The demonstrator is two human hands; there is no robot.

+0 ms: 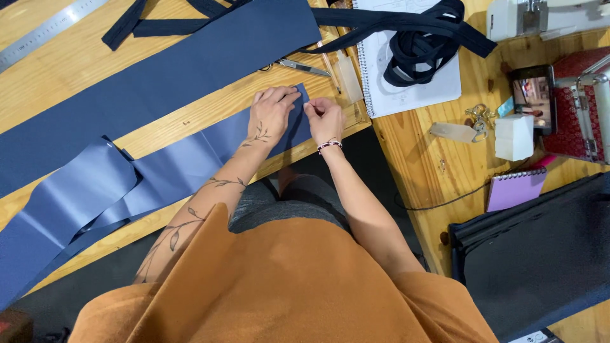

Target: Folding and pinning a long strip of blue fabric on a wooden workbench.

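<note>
I see the wooden counter (419, 159) filling most of the view, with an orange-shirted torso at the bottom edge. Across its upper left runs a wide dark navy fabric panel (159, 82), lying flat and slanting from lower left to upper right. Below it lies a lighter, shinier blue strip (95, 190), wrinkled and folded over itself at the left, its far end reaching to the hands near the counter's front edge. At lower right a black fabric piece (534, 254) covers the corner. Above the hands a spiral notebook (406, 70) lies open with a heap of black webbing (419, 38) on it. To the right I make out a white sewing machine (546, 16), a red patterned case (578, 108), a phone (534, 95) with a lit screen, a white block (515, 136), a small purple notepad (515, 188) and a bunch of keys (476, 117). A steel ruler (44, 32) lies at top left; scissors (298, 65) rest just beyond the strip's end.

My left hand (272, 113) presses flat, fingers spread, on the end of the blue strip. My right hand (323, 117) has its grip pinched on that end's edge, touching the left fingertips.
</note>
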